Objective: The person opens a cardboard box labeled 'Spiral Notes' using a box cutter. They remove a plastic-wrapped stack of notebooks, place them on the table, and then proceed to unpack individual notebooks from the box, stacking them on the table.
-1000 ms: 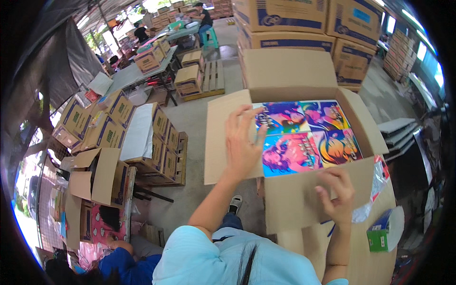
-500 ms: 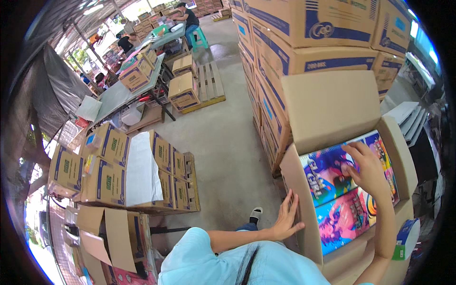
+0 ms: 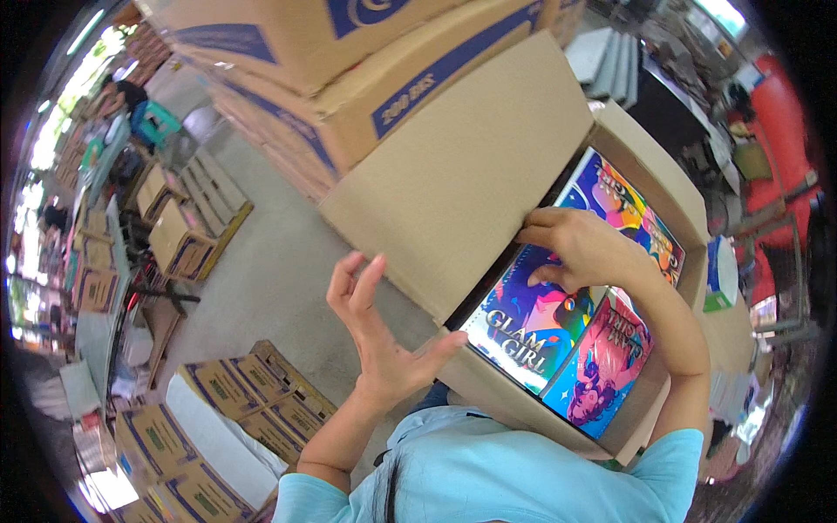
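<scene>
Both hands have shifted since the earlier frame: the left hand (image 3: pixel 379 336) is now raised with its palm turned and digits spread wide, and the right hand (image 3: pixel 580 253) reaches to the booklets' upper-left edge, bent over them. Its fingertips dip out of sight there, so I cannot tell whether they grip. The left thumb ends at the corner of the open box (image 3: pixel 506 397); contact is unclear. Plain brown corrugated card forms this box, right of centre, and a broad, matte flap (image 3: pixel 462 174) slants toward the upper right.

Inside lie rectangular, glossy booklets. The blue-purple booklet (image 3: pixel 527 327) has a row of small holes along one side; its long axis runs lower left to upper right, lettering toward the lower-left end. Beside it, the pink booklet (image 3: pixel 610 362) lies roughly parallel, lettering toward its upper end. The right forearm covers part of both.

Beyond, stacked cartons (image 3: pixel 349 96) are cut off by the top edge. At upper left, a slatted wooden pallet (image 3: pixel 214 196) precedes a teal stool (image 3: pixel 159 124) and a small, indistinct seated person (image 3: pixel 131 96).
</scene>
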`<state>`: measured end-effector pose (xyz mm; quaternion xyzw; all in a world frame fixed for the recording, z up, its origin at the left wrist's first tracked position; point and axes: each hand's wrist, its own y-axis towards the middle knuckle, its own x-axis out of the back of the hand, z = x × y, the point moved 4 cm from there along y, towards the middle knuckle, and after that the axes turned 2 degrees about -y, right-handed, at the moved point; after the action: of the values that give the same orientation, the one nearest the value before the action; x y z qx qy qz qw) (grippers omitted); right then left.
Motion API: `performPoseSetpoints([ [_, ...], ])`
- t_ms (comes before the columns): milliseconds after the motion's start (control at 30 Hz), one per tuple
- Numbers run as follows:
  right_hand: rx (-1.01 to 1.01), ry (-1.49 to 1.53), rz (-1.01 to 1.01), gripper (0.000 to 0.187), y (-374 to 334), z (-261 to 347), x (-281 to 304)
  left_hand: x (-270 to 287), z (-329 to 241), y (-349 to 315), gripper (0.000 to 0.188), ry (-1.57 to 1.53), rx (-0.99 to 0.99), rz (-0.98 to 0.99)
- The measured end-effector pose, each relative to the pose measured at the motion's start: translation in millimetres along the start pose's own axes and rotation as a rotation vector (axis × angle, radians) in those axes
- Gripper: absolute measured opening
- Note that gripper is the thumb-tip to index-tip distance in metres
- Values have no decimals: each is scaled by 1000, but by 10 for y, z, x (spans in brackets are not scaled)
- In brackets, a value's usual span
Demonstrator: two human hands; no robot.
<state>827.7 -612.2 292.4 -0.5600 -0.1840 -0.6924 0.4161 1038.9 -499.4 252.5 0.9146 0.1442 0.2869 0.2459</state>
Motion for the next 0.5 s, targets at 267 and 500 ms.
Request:
performPoseSetpoints([
  [267,252,2,462,103,365,-17,-524,-213,215,370,90,-1,82,48],
  [500,327,223,930,107,712,-159,-925,-318,290,293,97,-141,-36,64],
])
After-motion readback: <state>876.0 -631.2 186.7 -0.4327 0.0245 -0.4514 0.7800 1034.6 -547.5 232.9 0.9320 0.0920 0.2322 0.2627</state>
